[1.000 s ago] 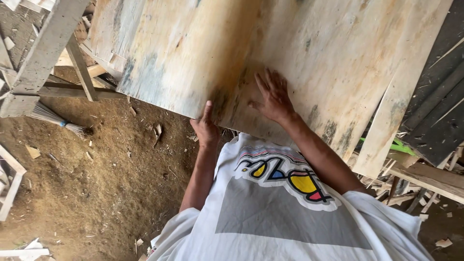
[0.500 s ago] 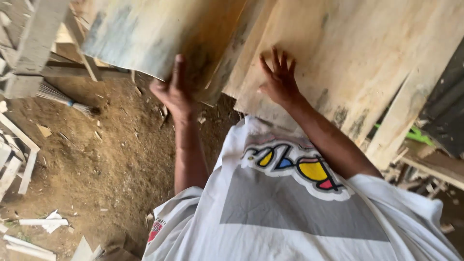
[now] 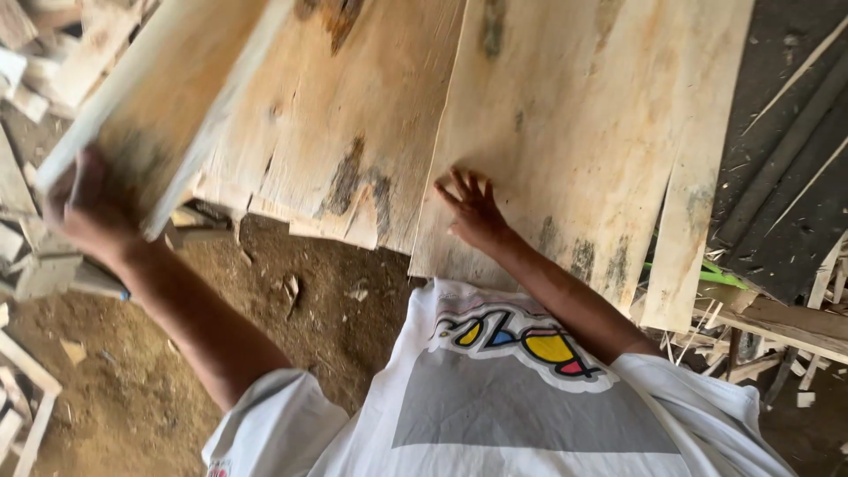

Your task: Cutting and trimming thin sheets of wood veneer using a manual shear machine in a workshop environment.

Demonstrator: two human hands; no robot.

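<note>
A: Item one, the lifted veneer sheet [image 3: 168, 97]: where?

B: Upper left, tilted up off the stack. Your left hand [image 3: 84, 208] is clamped on its lower edge, fingers curled round it.

A: Item two?

B: Flat veneer sheet [image 3: 574, 132], centre. Your right hand [image 3: 475, 212] lies on it, palm down, fingers spread, gripping nothing.

A: Surroundings?

B: A third, stained sheet [image 3: 353, 132] between them. Dirt floor [image 3: 291, 353] below, wood scraps [image 3: 35, 265] left, dark sheeting [image 3: 795, 203] and a green strip [image 3: 707, 276] right. Your white shirt [image 3: 530, 415] blocks the lower view.
</note>
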